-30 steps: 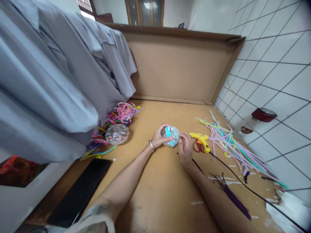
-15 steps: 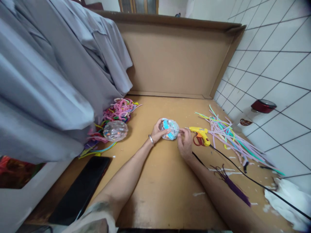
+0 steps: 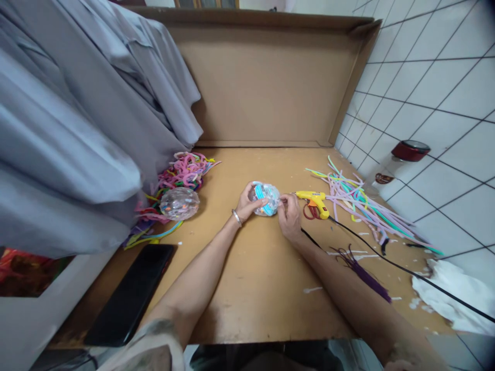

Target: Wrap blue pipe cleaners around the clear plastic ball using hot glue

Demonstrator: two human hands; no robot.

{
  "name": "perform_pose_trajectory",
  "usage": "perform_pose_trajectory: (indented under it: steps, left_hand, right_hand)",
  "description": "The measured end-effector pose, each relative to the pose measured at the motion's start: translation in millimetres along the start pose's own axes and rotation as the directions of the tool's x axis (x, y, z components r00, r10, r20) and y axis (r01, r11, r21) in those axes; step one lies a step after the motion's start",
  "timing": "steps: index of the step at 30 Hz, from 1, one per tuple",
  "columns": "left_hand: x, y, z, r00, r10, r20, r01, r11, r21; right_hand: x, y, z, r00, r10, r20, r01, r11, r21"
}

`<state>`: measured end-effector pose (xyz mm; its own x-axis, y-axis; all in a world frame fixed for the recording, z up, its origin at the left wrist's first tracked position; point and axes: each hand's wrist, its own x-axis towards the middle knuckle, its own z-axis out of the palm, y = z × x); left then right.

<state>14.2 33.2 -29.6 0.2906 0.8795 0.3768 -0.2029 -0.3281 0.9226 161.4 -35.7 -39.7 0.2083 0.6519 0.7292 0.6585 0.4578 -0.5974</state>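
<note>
**Two hands meet at the clear ball!**

Take the clear ball as the clock's centre, twelve on the far side. Nearest the tabletop's (image 3: pixel 247 288) front edge, out at eight o'clock, lies a black slab-like device (image 3: pixel 133 293), perhaps parked there to leave the forearms room. Across at four o'clock sits a bunch of purple strands (image 3: pixel 369 283), with crumpled white tissue (image 3: pixel 452 293) beyond it.

Now the middle, and here's the action! The left hand (image 3: pixel 246 205) cups the clear ball (image 3: pixel 273 198) from nine o'clock, thumb lying over its turquoise bands, a grip that looks meant to stop it rolling. The right hand (image 3: pixel 291 219) comes in from three, fingertips drawn narrow against the ball's end, suiting fine work; whether something tiny sits between them, nobody can tell.

Just past those knuckles, at three, rests the yellow glue gun (image 3: pixel 311 195), nozzle towards the ball, seemingly kept within quick reach, red scissors handles (image 3: pixel 308 216) beside it. A second clear ball (image 3: pixel 180 203) waits at nine, against a tangled heap of pink stems (image 3: pixel 185 170), while loose pastel stems (image 3: pixel 363 198) fan out at three, apparently sorted apart.

Farthest off, at twelve, the cardboard panel (image 3: pixel 263 87) stands like a backstop!
</note>
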Motion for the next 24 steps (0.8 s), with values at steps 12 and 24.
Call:
perform_pose_trajectory:
  steps: [12,24]
  left_hand:
    - [-3,-3,2.7,0.999,0.054,0.0,-0.054,0.998,0.04]
    - [2,-8,2.9,0.995,-0.046,-0.084,0.032,0.986,-0.162]
  right_hand:
    - [18,9,-12,0.982,0.182,-0.048,-0.181,0.983,0.027]
    - [34,46,-57,0.968,0.191,-0.165,-0.252,0.763,-0.596]
